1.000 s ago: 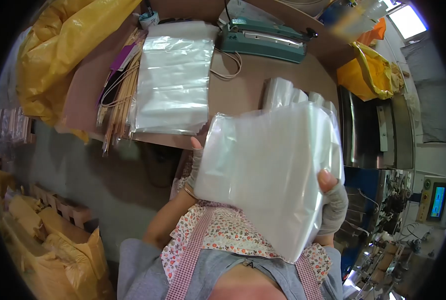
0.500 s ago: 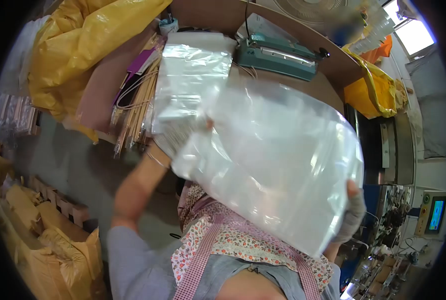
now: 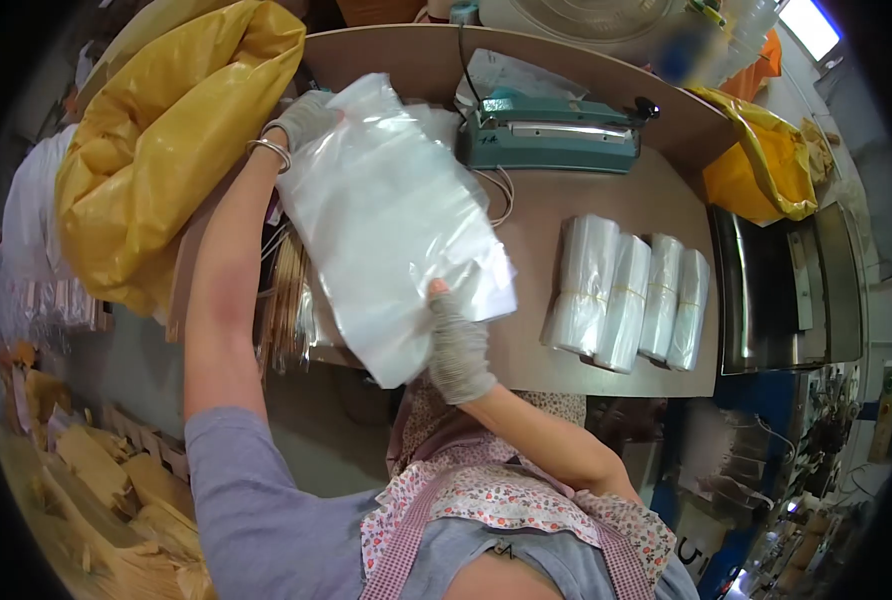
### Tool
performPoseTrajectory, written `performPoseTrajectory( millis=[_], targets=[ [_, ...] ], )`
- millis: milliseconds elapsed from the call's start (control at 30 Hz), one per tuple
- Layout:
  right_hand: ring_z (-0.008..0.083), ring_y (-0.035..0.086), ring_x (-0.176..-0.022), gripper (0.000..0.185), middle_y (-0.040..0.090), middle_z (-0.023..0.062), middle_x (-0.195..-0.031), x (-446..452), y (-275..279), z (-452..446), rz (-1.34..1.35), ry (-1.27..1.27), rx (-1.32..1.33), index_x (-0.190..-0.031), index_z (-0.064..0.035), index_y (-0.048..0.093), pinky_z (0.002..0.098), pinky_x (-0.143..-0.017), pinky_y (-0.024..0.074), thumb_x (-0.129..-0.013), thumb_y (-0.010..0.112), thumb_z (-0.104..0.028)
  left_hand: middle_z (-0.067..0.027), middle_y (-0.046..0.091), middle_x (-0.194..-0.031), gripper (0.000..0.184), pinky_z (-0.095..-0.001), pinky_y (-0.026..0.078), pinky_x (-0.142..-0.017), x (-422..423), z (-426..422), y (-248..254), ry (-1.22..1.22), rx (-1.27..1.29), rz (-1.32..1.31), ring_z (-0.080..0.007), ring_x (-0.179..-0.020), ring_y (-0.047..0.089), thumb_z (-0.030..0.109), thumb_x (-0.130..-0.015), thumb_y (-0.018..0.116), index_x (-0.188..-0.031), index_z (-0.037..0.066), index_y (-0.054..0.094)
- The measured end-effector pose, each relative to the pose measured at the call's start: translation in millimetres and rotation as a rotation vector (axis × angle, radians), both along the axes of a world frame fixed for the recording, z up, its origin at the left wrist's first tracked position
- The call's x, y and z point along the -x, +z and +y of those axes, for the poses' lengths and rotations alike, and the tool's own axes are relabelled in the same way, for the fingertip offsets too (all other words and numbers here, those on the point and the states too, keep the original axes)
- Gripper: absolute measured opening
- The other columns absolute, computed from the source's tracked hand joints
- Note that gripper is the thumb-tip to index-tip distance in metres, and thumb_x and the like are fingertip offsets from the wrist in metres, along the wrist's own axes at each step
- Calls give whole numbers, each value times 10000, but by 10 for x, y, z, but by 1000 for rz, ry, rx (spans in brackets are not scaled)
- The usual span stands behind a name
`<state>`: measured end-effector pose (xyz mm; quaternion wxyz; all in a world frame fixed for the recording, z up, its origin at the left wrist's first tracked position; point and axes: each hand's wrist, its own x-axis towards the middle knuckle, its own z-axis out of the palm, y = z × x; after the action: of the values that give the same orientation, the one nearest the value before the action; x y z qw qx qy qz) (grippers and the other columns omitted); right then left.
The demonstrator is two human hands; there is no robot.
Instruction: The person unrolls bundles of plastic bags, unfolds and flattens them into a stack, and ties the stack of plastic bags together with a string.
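A large stack of clear plastic bags (image 3: 396, 220) slants across the left part of the table in front of me. My right hand (image 3: 459, 350), in a grey knit glove with a bare thumb tip, is closed on its near right edge, thumb on top. My left hand (image 3: 309, 118), also gloved, grips the far left corner; part of its fingers is hidden. On the table to the right lie several rolled bundles of clear bags (image 3: 621, 292), each tied round the middle.
A green heat sealer (image 3: 556, 135) stands at the back of the table (image 3: 526, 205). Yellow plastic sacking (image 3: 181, 150) bulges at the left. Thin wooden sticks (image 3: 288, 300) lie partly under the bags. A yellow bag (image 3: 766, 170) and a dark metal tray (image 3: 791, 290) are at the right.
The plastic bags have swung left and now lie lower over the table. My right hand moved left with them, my left hand reached farther away, and the tied bundles came into view.
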<state>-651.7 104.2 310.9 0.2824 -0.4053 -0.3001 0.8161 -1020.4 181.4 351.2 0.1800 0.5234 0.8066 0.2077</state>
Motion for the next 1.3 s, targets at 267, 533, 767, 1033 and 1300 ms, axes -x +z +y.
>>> performPoseTrajectory(
  millis=[267,533,767,1033,1300],
  targets=[
    [207,557,-961,549,596,116,-1063,412,-522,-572,-214,18,-234,-1194,24,495,336,-860,444,-865,622,-397,-132,659,-1058,412,-295,427,-902,249,551,-567,-139,104,29,-249,-985,600,284,-813,636,-1170,79,622],
    [231,573,-1031,485,566,109,-1143,337,-550,-484,-106,284,176,-1236,-15,450,348,-857,486,-893,614,-316,-203,594,-1137,454,-370,442,-922,-239,787,-315,37,308,428,-359,-1077,554,231,-774,650,-1175,39,563],
    [183,624,-877,372,619,78,-1008,-462,-231,-1,-4,734,344,-1172,-20,489,273,-753,519,-876,588,-221,-169,542,-1199,458,-411,395,-968,-610,378,-552,6,-321,697,-356,-1132,495,232,-822,621,-1226,49,508],
    [273,614,-922,422,611,158,-1024,-1177,-9,1200,-762,203,-1225,-1193,25,498,356,-801,494,-835,636,-150,-192,482,-1251,510,-438,346,-981,-1653,-264,-407,-127,-367,584,-355,-1178,430,322,-825,631,-1217,14,519],
    [350,545,-889,354,563,164,-1035,-1501,-326,1491,-1343,16,-1554,-1025,-15,604,421,-794,453,-739,651,-219,-181,650,-969,485,-354,478,-825,-3418,155,-635,-61,69,-426,-276,-924,625,389,-859,599,-1114,-22,565]
  ],
)
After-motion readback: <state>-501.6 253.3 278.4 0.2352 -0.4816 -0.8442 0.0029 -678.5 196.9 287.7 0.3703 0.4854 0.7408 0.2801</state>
